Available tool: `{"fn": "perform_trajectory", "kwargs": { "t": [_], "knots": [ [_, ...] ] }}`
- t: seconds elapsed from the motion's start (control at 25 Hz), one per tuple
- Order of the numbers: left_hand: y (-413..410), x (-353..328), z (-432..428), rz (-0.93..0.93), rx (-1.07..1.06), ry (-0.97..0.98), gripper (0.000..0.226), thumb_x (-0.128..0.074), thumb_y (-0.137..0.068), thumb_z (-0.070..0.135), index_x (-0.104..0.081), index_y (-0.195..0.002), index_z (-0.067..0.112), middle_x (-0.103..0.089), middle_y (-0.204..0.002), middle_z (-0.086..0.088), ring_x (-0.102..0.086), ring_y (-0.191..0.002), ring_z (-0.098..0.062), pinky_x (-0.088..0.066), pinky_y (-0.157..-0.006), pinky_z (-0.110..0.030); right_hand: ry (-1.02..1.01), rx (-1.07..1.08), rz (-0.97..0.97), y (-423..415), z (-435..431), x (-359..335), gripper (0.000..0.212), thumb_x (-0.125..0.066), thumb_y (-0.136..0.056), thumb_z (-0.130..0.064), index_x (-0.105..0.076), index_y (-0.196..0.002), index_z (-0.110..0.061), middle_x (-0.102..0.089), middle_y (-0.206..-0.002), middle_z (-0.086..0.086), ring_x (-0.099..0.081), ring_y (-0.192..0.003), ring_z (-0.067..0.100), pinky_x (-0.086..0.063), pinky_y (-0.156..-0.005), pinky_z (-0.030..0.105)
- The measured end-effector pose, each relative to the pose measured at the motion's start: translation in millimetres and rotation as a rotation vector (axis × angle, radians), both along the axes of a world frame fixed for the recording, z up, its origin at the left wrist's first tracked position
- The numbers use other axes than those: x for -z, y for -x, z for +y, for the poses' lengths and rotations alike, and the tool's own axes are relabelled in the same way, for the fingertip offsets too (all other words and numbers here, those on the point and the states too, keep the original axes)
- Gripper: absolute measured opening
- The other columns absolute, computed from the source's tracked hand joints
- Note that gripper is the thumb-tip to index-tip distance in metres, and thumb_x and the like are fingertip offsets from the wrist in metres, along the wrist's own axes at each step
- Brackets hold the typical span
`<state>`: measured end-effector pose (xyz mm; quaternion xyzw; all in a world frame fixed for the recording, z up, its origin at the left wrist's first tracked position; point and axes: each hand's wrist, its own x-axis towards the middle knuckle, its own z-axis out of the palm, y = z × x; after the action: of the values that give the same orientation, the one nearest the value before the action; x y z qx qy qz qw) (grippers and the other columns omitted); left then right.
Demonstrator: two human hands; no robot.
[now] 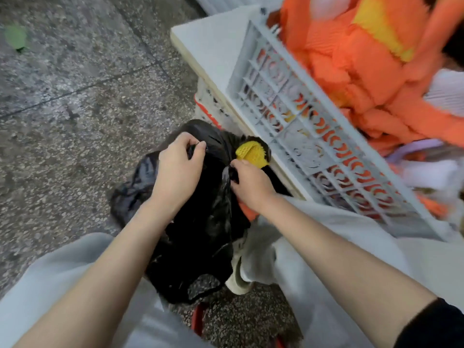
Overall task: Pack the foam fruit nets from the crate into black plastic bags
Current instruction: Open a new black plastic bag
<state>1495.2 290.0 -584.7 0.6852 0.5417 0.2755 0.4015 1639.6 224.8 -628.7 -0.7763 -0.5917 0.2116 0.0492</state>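
Observation:
A black plastic bag (200, 227) lies between my knees on the floor, bulging. A yellow foam net (252, 153) pokes out of its top, and a bit of orange net (247, 213) shows under my right wrist. My left hand (178, 169) pinches the bag's edge at the upper left of its mouth. My right hand (248, 184) grips the bag's plastic just below the yellow net. To the right, a white lattice crate (288, 101) holds a heap of orange and yellow foam nets (364, 59).
The crate rests on a white board (208, 46) over another crate (208, 106). Speckled stone floor (75, 109) spreads to the left, with a green scrap (16, 37) at the far left. My light trouser legs (326, 247) flank the bag.

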Motion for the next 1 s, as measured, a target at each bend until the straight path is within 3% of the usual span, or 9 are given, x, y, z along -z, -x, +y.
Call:
{"fn": "perform_trajectory", "kwargs": {
  "t": [0.2, 0.32, 0.44, 0.6, 0.72, 0.8, 0.88, 1.0],
  "knots": [
    [-50.5, -90.7, -36.7, -0.137, 0.193, -0.161, 0.015, -0.048, -0.096, 0.018, -0.053, -0.088, 0.007, -0.053, -0.075, -0.001, -0.049, -0.077, -0.022, -0.023, -0.063, -0.025, -0.256, 0.146, 0.257, -23.3, -38.9, -95.9, 0.022, -0.058, -0.082, -0.004, -0.06, -0.105, -0.006, -0.065, -0.103, 0.011, -0.059, -0.097, 0.023, -0.042, -0.076, 0.032],
    [-71.2, -145.1, -68.3, -0.208, 0.276, -0.262, 0.012, -0.045, -0.097, 0.016, -0.049, -0.089, 0.009, -0.056, -0.083, -0.007, -0.055, -0.088, -0.032, -0.023, -0.063, -0.027, -0.388, 0.163, 0.279, -26.6, -70.6, -154.3, 0.022, -0.059, -0.077, 0.003, -0.062, -0.098, 0.0, -0.067, -0.092, 0.009, -0.058, -0.082, 0.016, -0.043, -0.071, 0.028],
    [-85.0, -191.3, -102.0, -0.248, 0.347, -0.316, 0.012, -0.044, -0.097, 0.016, -0.05, -0.093, 0.007, -0.058, -0.079, -0.008, -0.053, -0.083, -0.031, -0.022, -0.062, -0.028, -0.44, 0.237, 0.211, -29.2, -106.4, -206.9, 0.013, -0.056, -0.078, 0.002, -0.06, -0.086, -0.008, -0.065, -0.081, 0.01, -0.053, -0.073, 0.017, -0.028, -0.058, 0.028],
    [-96.5, -251.2, -154.8, -0.322, 0.459, -0.403, 0.009, -0.043, -0.098, 0.014, -0.046, -0.09, 0.011, -0.051, -0.076, -0.001, -0.045, -0.077, -0.021, -0.022, -0.06, -0.024, -0.574, 0.298, 0.176, -36.8, -159.4, -268.8, 0.038, -0.051, -0.079, 0.006, -0.04, -0.06, -0.025, -0.051, -0.062, -0.008, -0.044, -0.069, 0.009, -0.031, -0.047, 0.016],
    [-110.4, -292.1, -192.4, -0.361, 0.528, -0.472, 0.009, -0.043, -0.098, 0.015, -0.044, -0.089, 0.012, -0.049, -0.08, -0.001, -0.043, -0.081, -0.018, -0.021, -0.062, -0.022, -0.654, 0.357, 0.102, -46.4, -198.5, -307.8, 0.036, -0.05, -0.081, 0.0, -0.04, -0.059, -0.027, -0.051, -0.064, -0.006, -0.048, -0.071, 0.014, -0.029, -0.049, 0.023],
    [-125.3, -317.9, -214.5, -0.404, 0.584, -0.499, 0.01, -0.044, -0.098, 0.016, -0.045, -0.088, 0.011, -0.051, -0.085, -0.003, -0.045, -0.085, -0.018, -0.022, -0.065, -0.024, -0.693, 0.379, 0.036, -52.3, -229.7, -336.8, 0.026, -0.049, -0.081, -0.009, -0.045, -0.06, -0.023, -0.056, -0.062, -0.002, -0.053, -0.061, 0.011, -0.036, -0.052, 0.029],
    [-143.5, -342.9, -239.5, -0.46, 0.676, -0.474, 0.013, -0.046, -0.097, 0.019, -0.049, -0.087, 0.012, -0.055, -0.089, -0.006, -0.051, -0.091, -0.023, -0.03, -0.07, -0.029, -0.74, 0.417, 0.03, -62.6, -269.1, -364.3, 0.03, -0.049, -0.084, -0.002, -0.046, -0.062, -0.022, -0.054, -0.058, -0.004, -0.053, -0.045, 0.003, -0.041, -0.044, 0.023],
    [-171.0, -375.7, -281.6, -0.543, 0.833, -0.378, 0.022, -0.05, -0.095, 0.021, -0.049, -0.074, 0.017, -0.057, -0.078, -0.001, -0.052, -0.08, -0.019, -0.04, -0.066, -0.029, -0.781, 0.508, 0.024, -85.8, -334.9, -392.5, 0.018, -0.053, -0.085, 0.003, -0.056, -0.081, -0.014, -0.057, -0.067, -0.002, -0.059, -0.052, 0.012, -0.053, -0.044, 0.024]
  ]
}}
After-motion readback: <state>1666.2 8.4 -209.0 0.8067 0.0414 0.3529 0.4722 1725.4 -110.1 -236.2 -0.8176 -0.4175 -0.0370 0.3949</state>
